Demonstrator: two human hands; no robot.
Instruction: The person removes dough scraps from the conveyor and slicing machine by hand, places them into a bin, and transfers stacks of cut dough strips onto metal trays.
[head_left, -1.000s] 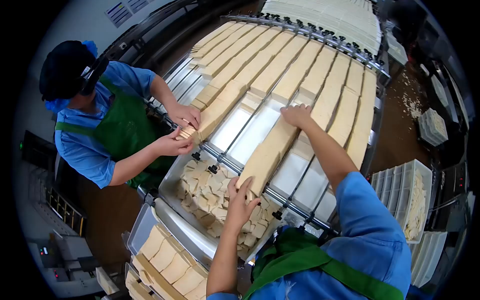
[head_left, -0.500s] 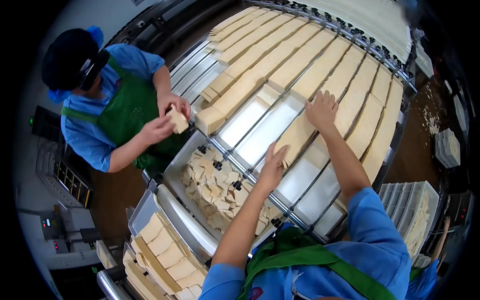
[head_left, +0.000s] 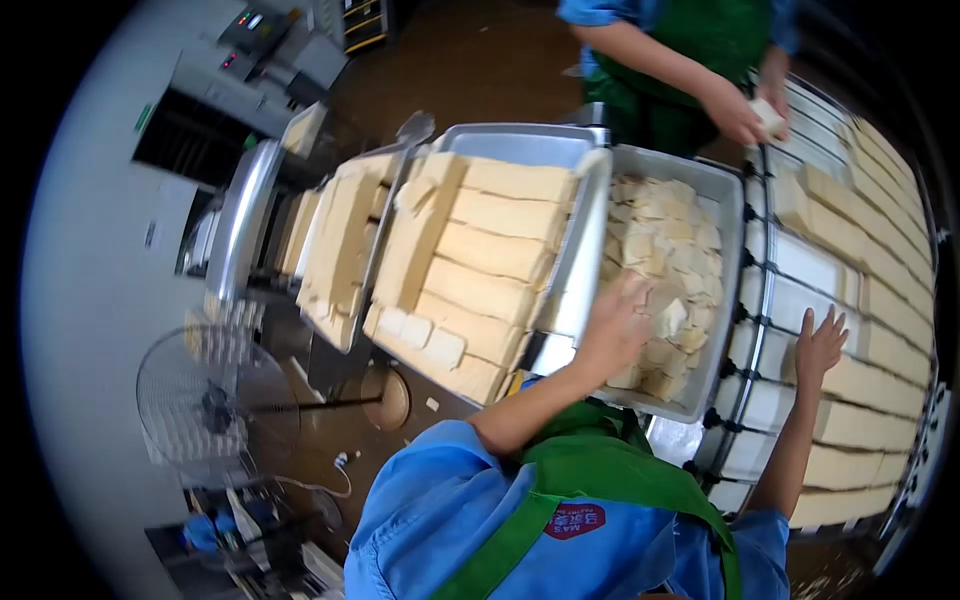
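Observation:
My left hand (head_left: 617, 325) is over a grey bin (head_left: 728, 200) of broken pale pieces, probably bread (head_left: 660, 230). Its fingers are smeared by motion. A thin tan piece (head_left: 660, 297) lies right at the fingertips, and I cannot tell if it is held. To the right, my right hand (head_left: 821, 345) has its fingers spread, holding nothing, above the barred table (head_left: 765, 400). It is near the ends of long pale bread slabs (head_left: 875, 385); contact is unclear.
Across the bin, a co-worker's hands (head_left: 745, 120) hold a small pale piece (head_left: 767, 117). A tray (head_left: 500, 133) stacked with bread slabs (head_left: 490, 250) stands left of the bin, with another stack (head_left: 345, 240) beyond. A fan (head_left: 217, 400) stands lower left.
My view has swung left. My left hand has gone from a slab's end to over the bin of pieces. My right hand has come off the slab it lay on, fingers now spread.

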